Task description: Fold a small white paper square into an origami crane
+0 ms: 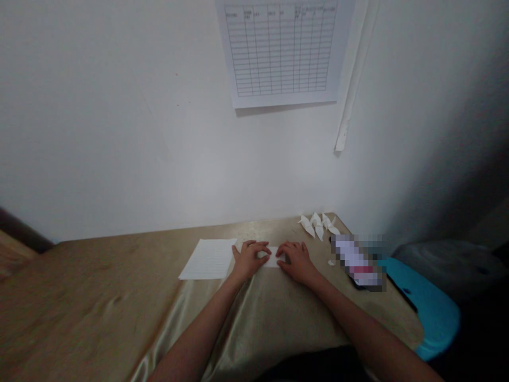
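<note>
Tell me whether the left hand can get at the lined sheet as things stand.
Probably yes: the left hand is right by the lined sheet and no object lies between, though it is occupied at the small white paper.

Tabletop (99,286): carries small paper (272,260), lying between left hand (248,260) and right hand (296,261). Paper sheet (209,259): just left of left hand. Folded pieces (318,227): behind right hand, rightward, near back corner. Obscured item (358,261): right, before folded pieces. Chart (282,58): on wall (139,132) behind.
</note>
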### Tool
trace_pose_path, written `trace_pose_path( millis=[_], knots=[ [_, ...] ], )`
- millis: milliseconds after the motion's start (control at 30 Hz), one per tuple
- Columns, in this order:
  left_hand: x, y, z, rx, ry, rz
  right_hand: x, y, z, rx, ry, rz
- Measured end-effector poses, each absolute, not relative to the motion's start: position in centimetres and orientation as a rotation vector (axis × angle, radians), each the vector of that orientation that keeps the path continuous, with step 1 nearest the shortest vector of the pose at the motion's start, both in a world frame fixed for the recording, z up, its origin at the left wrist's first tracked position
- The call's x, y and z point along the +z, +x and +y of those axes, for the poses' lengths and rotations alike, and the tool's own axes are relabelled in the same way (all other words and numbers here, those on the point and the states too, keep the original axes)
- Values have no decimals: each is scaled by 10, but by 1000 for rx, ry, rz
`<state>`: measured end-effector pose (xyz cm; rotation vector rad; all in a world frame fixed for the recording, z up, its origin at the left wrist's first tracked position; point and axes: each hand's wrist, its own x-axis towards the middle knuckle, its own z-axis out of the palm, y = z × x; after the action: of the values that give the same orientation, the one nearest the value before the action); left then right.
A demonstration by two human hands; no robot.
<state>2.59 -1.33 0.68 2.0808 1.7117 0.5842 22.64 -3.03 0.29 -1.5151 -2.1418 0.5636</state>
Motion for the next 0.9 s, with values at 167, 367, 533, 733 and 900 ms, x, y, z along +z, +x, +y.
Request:
trace_pose_path(
  millis=[167, 367, 533, 733, 900],
  knots=[
    [9, 23, -12, 498, 2095, 1715, 3, 231, -28, 606, -1485, -2171],
    [12, 22, -12, 477, 2093, 1714, -3, 244, -24, 668, -1386, -2225],
    [12, 19, -13, 468, 2137, 1645, -5, 254, -24, 706, -1300, -2245],
    [12, 21, -15, 478, 2115, 1680, -1, 254, -27, 723, -1306, -2232],
    [11, 35, -22, 490, 2151, 1756, -3, 247, -25, 650, -1338, -2220]
  ],
)
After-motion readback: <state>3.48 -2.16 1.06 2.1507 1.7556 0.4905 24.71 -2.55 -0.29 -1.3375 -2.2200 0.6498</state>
